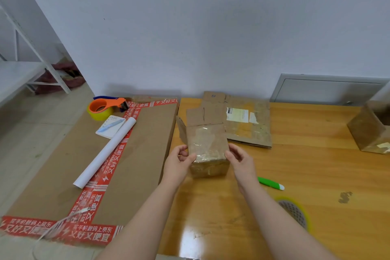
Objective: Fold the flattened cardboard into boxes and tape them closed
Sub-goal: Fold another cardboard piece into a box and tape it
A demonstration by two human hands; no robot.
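1. A small brown cardboard box [207,145], its top glossy with clear tape, is set on the orange-brown wooden table [316,164]. Its far flaps are left standing open.
2. The box's near left corner is gripped by the left hand [181,159], with the thumb laid on the top face and the fingers curled against the left side.
3. The box's near right edge is grasped by the right hand [240,160], with the fingers curled against the right side.
4. Just behind the box, a flattened brown cardboard sheet with a white label [249,126] is laid flat.
5. Well to the right of the box, a second brown cardboard box [371,131] is cut off by the picture's edge.
6. Right of the box and nearer the person, a green and white pen-shaped tool [271,183] is laid on the wood.
7. Just left of the box, a large flat brown carton sealed with red printed tape [137,154] is placed.
8. Further left of the box, a white paper roll [105,152], a white notepad with a blue pen [109,125] and an orange tape dispenser holding a yellow roll [105,108] are laid on that carton.
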